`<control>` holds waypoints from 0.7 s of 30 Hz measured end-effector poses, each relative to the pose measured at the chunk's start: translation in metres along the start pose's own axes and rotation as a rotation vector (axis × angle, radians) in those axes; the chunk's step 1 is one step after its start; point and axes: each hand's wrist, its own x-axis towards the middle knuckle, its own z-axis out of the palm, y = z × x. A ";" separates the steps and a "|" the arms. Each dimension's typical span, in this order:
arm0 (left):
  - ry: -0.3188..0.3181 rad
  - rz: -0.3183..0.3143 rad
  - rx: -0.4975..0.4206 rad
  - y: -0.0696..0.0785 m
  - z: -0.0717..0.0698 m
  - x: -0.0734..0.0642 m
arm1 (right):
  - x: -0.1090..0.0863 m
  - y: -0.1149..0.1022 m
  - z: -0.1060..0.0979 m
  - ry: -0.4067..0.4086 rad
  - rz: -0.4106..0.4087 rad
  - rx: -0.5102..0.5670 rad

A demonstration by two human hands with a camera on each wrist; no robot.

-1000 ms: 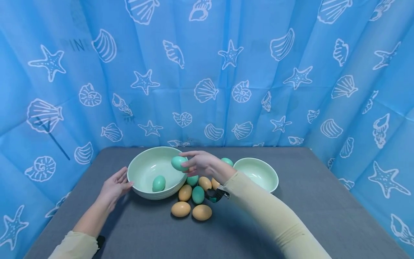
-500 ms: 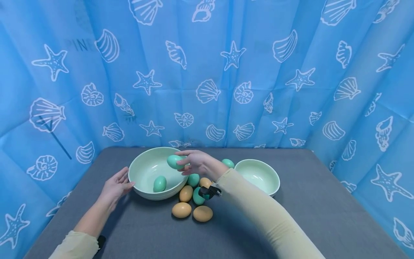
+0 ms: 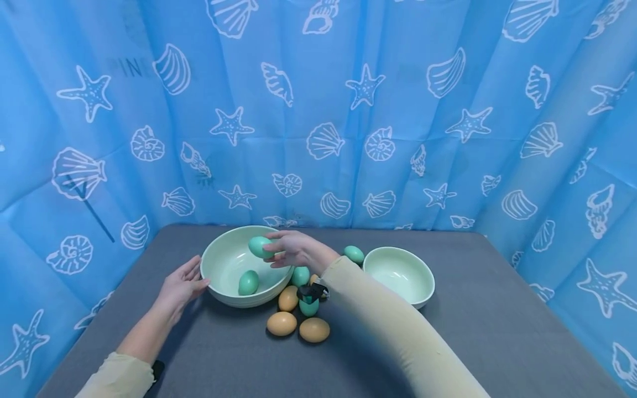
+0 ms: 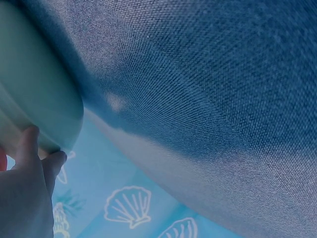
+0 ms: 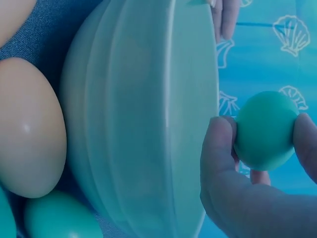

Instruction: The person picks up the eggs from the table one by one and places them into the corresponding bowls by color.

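My right hand (image 3: pixel 297 250) pinches a green egg (image 3: pixel 259 247) between thumb and fingers, above the large pale green bowl (image 3: pixel 221 262). The right wrist view shows this held egg (image 5: pixel 266 131) up past the bowl's rim. Inside the bowl lies another green egg (image 3: pixel 248 282). With extended fingers, my left hand (image 3: pixel 179 284) touches the bowl's left side. In the left wrist view, its fingertips (image 4: pixel 30 136) rest against the outer wall.
Several brown eggs (image 3: pixel 282 324) and green eggs (image 3: pixel 301 276) lie on the grey cloth right of the large bowl, partly under my right forearm. A lone green egg (image 3: pixel 353 254) sits beside a smaller pale green bowl (image 3: pixel 398 271). Behind hangs a blue shell-patterned curtain (image 3: pixel 323 110).
My right hand has carried the green egg left, from the large bowl's right rim to farther over its inside. The left hand stays at the bowl's side. The whole view has shifted slightly.
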 end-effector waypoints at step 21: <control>-0.001 0.010 -0.003 -0.001 0.000 -0.001 | 0.051 0.017 0.012 0.104 0.072 -0.139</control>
